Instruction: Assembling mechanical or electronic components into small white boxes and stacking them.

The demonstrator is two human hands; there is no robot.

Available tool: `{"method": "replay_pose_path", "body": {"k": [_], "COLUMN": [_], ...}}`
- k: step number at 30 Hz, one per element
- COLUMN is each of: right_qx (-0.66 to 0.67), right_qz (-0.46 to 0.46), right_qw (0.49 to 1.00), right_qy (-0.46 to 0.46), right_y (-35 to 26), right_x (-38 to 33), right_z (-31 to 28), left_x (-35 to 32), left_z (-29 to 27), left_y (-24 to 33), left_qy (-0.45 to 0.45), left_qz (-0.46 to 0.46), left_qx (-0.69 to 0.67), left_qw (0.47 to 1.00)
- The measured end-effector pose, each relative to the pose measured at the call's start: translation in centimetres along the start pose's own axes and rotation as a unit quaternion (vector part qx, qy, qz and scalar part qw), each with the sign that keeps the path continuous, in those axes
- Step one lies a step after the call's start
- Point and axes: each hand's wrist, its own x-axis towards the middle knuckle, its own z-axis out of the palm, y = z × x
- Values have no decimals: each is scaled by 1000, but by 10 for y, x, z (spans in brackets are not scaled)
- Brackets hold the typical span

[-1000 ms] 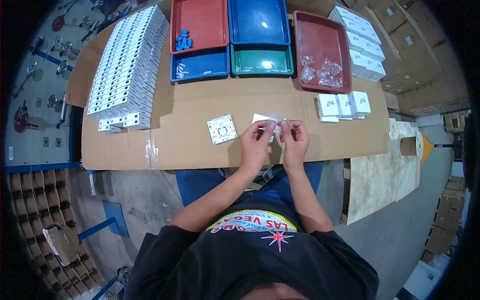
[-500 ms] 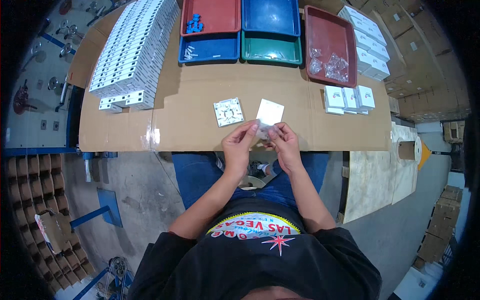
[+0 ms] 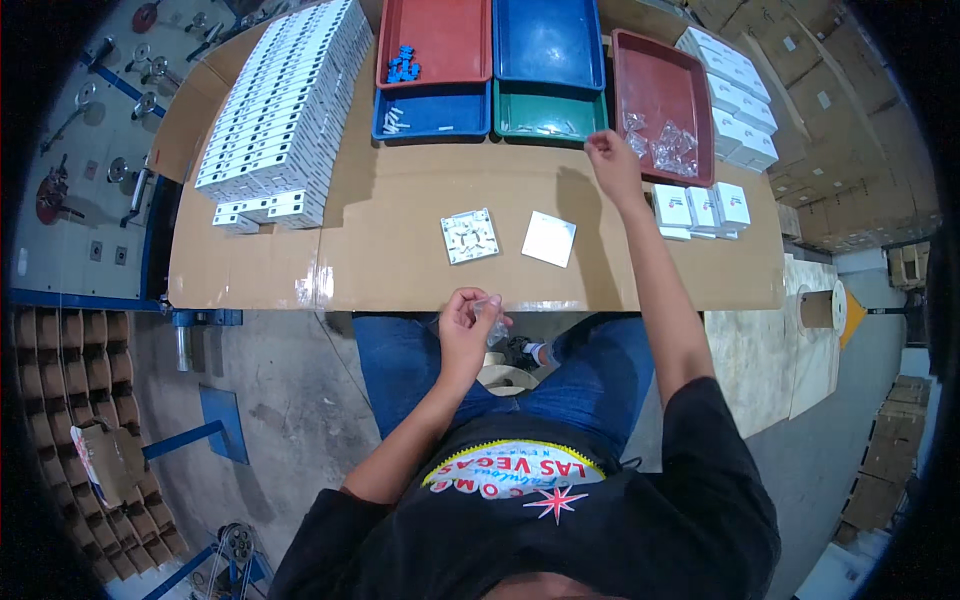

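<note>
Two hands that shared one small plastic packet (image 3: 496, 331) half a second ago are now well apart: the packet has stayed with the left hand (image 3: 470, 322), and the right hand (image 3: 617, 170) has gone out toward the far side of the tabletop (image 3: 400, 200). For the work, this leaves one hand minding the packet and the other free to reach.

The left hand pinches the packet at the tabletop's near edge, thumb and fingers close together. The right hand is narrow, fingers bent, at the near right corner of the green tray (image 3: 550, 138), beside the dark red tray (image 3: 655, 75); I cannot tell whether it grips anything or touches either rim.

Between them, near the middle of the near edge, lie a white square base (image 3: 470, 236) with raised, moulded fittings and, just right of it, a smooth, flat white square cover (image 3: 549, 239). The packet is clear, thin and crinkled, like the glossy bags (image 3: 674, 150) in the dark red tray. The trays look like hard, shiny plastic with rounded corners; the tabletop is matt brown cardboard, with shiny tape toward its near left corner.
</note>
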Motion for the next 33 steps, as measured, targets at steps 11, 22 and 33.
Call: {"method": "replay_pose_path", "body": {"k": [11,22,33], "right_qx": [-261,182,161], "right_qz": [-36,27,30], "right_qw": [959,961,937], "right_qy": [-105,-206,-309], "right_y": [67,-64,-141], "right_x": [102,-9,-104], "right_z": [44,6,-29], "left_x": [20,65,67], "left_z": [-1,19,35], "left_y": [19,32,28], "left_qy": [12,25,-31], "left_qz": [-31,83,126], "left_qx": [21,178,257], "left_qw": [999,980,958]}}
